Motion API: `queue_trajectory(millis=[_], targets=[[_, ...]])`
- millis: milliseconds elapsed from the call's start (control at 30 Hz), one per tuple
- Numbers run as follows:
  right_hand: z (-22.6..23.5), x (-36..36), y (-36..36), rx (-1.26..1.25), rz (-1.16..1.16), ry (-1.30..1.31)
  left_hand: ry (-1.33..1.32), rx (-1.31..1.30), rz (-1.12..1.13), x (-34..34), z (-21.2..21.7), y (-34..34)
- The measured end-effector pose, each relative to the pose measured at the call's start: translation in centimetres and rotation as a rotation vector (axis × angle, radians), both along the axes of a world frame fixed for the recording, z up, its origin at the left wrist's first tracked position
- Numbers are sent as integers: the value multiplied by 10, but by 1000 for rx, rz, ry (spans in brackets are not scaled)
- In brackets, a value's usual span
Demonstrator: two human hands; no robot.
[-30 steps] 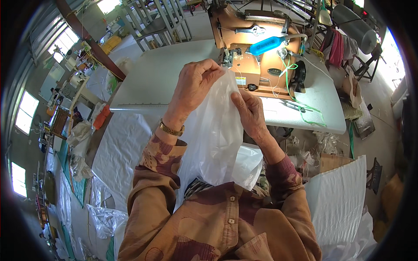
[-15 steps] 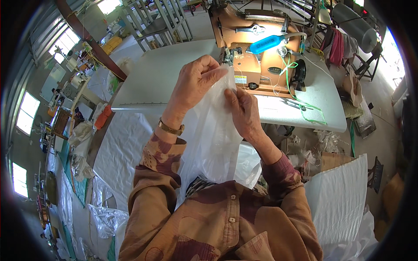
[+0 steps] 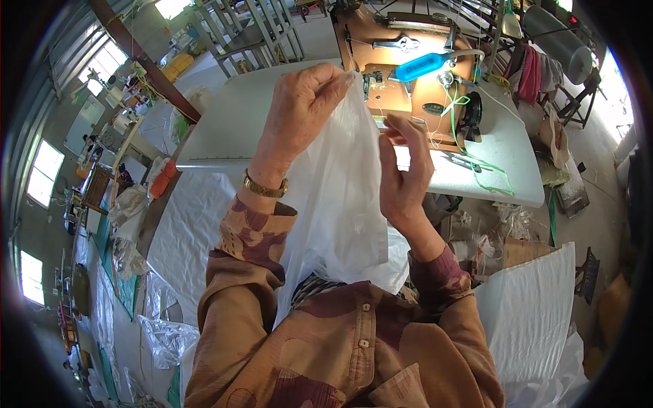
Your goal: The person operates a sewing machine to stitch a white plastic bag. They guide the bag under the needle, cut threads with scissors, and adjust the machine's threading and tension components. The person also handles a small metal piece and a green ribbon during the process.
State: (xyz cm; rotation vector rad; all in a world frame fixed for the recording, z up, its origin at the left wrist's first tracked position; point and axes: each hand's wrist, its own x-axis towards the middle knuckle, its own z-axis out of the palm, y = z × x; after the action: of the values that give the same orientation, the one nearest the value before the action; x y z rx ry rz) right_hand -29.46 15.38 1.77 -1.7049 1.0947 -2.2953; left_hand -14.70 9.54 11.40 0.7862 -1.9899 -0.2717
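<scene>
Grip: my left hand (image 3: 303, 109) is pinched closed on the top edge of the white plastic bag (image 3: 340, 204), fingertips folded over it; my right hand (image 3: 403, 173) presses fingers and thumb against the bag's right edge, clamped on the film.
Bag: hanging upright between both hands, held up in front of the sewing machine (image 3: 415, 75), lower end draping down to my shirt.
Sewing machine: orange-brown, on the pale table (image 3: 231, 129) just beyond the bag, with a blue tool (image 3: 423, 66) on top and green thread (image 3: 476, 146) trailing right of it.
Left wrist: gold watch (image 3: 265, 187), below the machine's near-left corner.
Doing it well: I judge the top edge should stay taut and level between the two pinches, no twist, so it meets the machine straight.
Risk: slippery film could slide from the right-hand pinch.
</scene>
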Motion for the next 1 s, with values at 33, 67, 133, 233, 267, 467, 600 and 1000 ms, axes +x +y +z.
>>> queue_trajectory(millis=[33,67,133,233,267,467,600,1000], targets=[[-4,-7,5,-10,-54,89,3,-22,-7,-1,0,-2],[-10,-10,8,49,-26,128,-4,-29,-3,-1,0,-3],[-14,-11,13,128,-68,214,-18,-32,-10,-4,-2,-5],[-15,-5,7,166,-156,255,0,-18,-8,-4,-4,-6],[-19,-2,4,178,-148,239,-3,-11,-11,-6,-4,-4],[-26,0,-13,144,-53,131,64,27,-66,-3,-4,-4],[-22,-4,-22,166,-68,123,132,75,-119,-1,-4,-2],[-1,-2,-27,96,247,30,221,210,-156,2,-6,-2]])
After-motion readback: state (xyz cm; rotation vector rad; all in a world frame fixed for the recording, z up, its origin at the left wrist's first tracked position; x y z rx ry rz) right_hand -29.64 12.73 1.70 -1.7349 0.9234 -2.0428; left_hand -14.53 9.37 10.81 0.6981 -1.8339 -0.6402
